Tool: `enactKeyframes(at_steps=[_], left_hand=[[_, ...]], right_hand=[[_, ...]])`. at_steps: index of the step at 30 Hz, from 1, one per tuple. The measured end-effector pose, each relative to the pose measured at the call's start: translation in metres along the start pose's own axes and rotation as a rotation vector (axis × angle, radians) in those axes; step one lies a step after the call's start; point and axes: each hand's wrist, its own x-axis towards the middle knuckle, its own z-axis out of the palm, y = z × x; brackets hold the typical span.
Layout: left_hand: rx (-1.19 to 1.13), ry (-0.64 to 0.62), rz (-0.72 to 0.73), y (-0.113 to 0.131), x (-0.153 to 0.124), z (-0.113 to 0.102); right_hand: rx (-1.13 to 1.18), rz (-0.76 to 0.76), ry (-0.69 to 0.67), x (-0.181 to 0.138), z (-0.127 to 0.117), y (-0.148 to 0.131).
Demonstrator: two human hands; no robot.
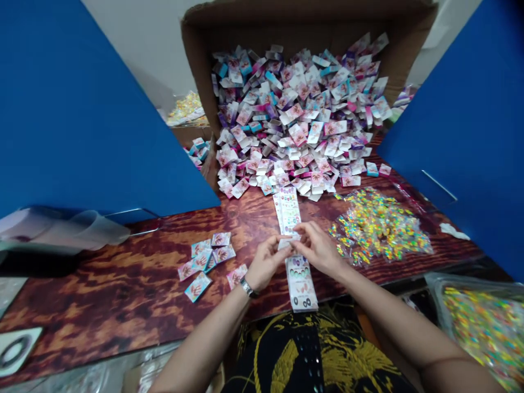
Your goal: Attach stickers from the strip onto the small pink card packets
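Note:
My left hand and my right hand meet above the middle of the table, fingertips pinched on a small whitish box. Its exact form is partly covered by my fingers. Beneath and in front of my hands lies a stack of printed leaflets, reaching to the table's near edge. More printed leaflets lie just beyond my fingers. To the left, several small boxes with a hand picture rest on the wood, and a single one is close to my left wrist.
A large cardboard carton on its side spills a heap of small boxes onto the table. Colourful little sachets are piled at the right. A clear tray holds more. Blue panels flank both sides.

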Motion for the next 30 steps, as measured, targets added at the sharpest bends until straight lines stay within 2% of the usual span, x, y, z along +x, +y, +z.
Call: enactKeyframes(at_steps=[2, 4, 6, 8, 10, 12, 18, 20, 22, 24, 25, 27, 30], left_hand=[[0.108, 0.015, 0.024, -0.007, 0.003, 0.0], [0.176, 0.032, 0.037, -0.014, 0.006, -0.001], [0.202, 0.074, 0.06, -0.019, 0.009, -0.003], [0.18, 0.125, 0.073, -0.022, 0.013, -0.004], [0.143, 0.159, 0.077, -0.023, 0.016, -0.004], [0.127, 0.174, 0.078, -0.023, 0.017, -0.002], [0.117, 0.215, 0.094, -0.017, 0.017, 0.0], [0.091, 0.23, 0.085, -0.016, 0.018, 0.0], [0.078, 0.229, 0.074, -0.016, 0.021, 0.001], [0.069, 0.205, 0.063, -0.016, 0.023, 0.004], [0.055, 0.187, 0.056, -0.016, 0.023, 0.005], [0.001, 0.152, 0.04, -0.015, 0.022, 0.008], [-0.088, 0.127, 0.023, -0.012, 0.019, 0.01]], right_hand=[[-0.032, -0.024, -0.069, -0.001, -0.01, 0.013], [-0.172, -0.012, -0.069, -0.005, -0.028, 0.034], [-0.467, 0.091, 0.01, -0.01, -0.046, 0.059], [-0.738, 0.255, -0.026, -0.015, -0.058, 0.081], [-0.878, 0.348, -0.044, -0.018, -0.059, 0.096], [-0.908, 0.359, -0.015, -0.018, -0.053, 0.104], [-0.792, 0.225, 0.047, -0.013, -0.043, 0.107], [-0.574, 0.142, 0.085, -0.011, -0.043, 0.095], [-0.215, 0.062, 0.104, -0.01, -0.041, 0.073], [0.078, 0.015, 0.043, -0.008, -0.035, 0.047], [0.13, -0.007, -0.018, -0.006, -0.032, 0.034], [0.097, -0.062, -0.09, -0.003, -0.026, 0.015], [-0.021, -0.128, -0.099, 0.001, -0.02, 0.004]])
